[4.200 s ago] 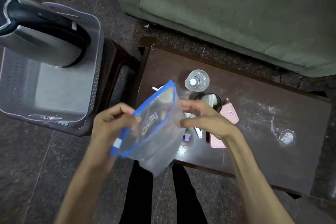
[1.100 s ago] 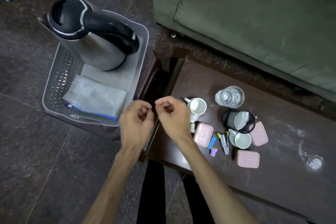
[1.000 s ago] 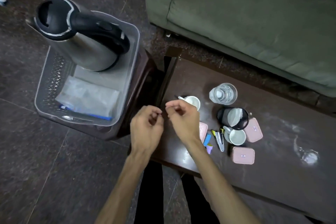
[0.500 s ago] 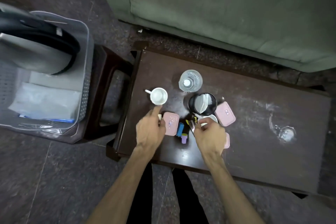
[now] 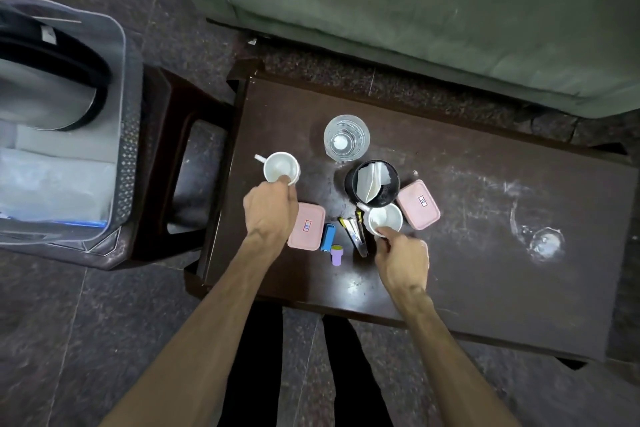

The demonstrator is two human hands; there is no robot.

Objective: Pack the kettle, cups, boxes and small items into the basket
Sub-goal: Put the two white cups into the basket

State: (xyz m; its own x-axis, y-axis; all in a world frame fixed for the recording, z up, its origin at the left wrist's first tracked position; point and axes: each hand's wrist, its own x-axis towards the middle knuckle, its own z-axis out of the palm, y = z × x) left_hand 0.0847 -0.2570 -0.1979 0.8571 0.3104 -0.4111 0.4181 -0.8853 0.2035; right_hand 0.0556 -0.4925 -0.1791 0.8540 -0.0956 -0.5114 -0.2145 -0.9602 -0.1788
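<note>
**Two hands take hold of two white cups on a dark worktop**

Seen from above, a green sofa (image 5: pixel 433 3) fills the top of the view. Below it stands a dark brown worktop (image 5: pixel 485 253). At far left a grey basket (image 5: pixel 128 135) sits on a dark stool (image 5: pixel 166 163) and holds a steel kettle (image 5: pixel 41 87) with a clear bag (image 5: pixel 52 184) beside it.

On the worktop, a black mesh pot (image 5: pixel 372 182) with paper inside stands near a clear glass (image 5: pixel 346 138). Two pink boxes lie flat: one (image 5: pixel 418 203) right of the pot, one (image 5: pixel 306 226) partly under the left wrist. Between them lie a blue lighter (image 5: pixel 328 236), a small purple item (image 5: pixel 336 254) and some clips (image 5: pixel 355 232).

The left hand (image 5: pixel 270 208) has its grip pinched on the near rim of the left cup (image 5: pixel 281 167). The right hand (image 5: pixel 401 260) has its grip pinched on the near rim of the right cup (image 5: pixel 385 218), which sits just beside the mesh pot. Both cups stand upright on the worktop.
</note>
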